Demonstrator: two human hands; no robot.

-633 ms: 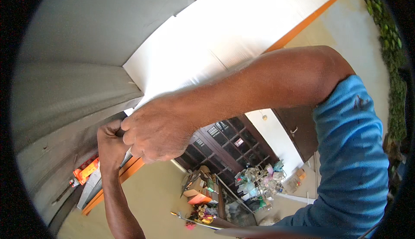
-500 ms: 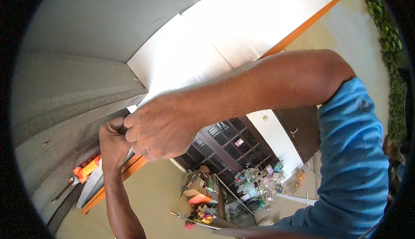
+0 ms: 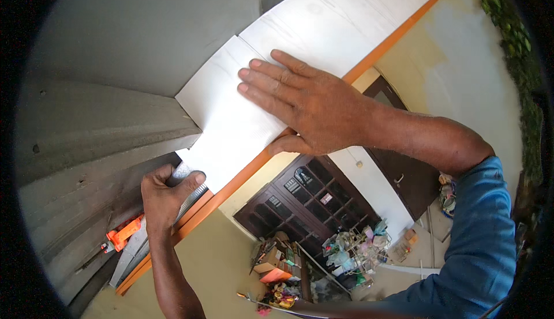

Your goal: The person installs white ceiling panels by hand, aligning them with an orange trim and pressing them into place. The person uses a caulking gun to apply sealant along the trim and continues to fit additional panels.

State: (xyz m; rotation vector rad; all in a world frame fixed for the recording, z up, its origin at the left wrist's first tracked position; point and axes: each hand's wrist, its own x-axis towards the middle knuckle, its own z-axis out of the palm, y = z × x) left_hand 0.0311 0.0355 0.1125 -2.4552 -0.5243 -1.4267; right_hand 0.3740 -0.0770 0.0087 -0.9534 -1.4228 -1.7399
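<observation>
My right hand [image 3: 311,105] lies with its fingers outstretched on a white panel [image 3: 346,19], thumb down by an orange batten [image 3: 398,33] along the panel's edge. My left hand [image 3: 164,198] is lower to the left, thumb and fingers closed on a ribbed metal strip [image 3: 192,198] beside the panel's narrow end, which is notched against a grey beam [image 3: 109,134]. An orange-handled tool [image 3: 121,232] with a grey metal blade lies just left of my left forearm, on or along the battens.
A grey surface [image 3: 144,30] adjoins the panel. Below are dark panelled double doors [image 3: 288,203], a brown door [image 3: 389,180], a cluttered rack [image 3: 352,250], stacked boxes [image 3: 274,261] and a pale wall. Foliage [image 3: 508,25] runs down the far right.
My right hand has moved right and up from beside my left hand and spread flat on the panel, uncovering its narrow end. My left hand has shifted slightly down and right.
</observation>
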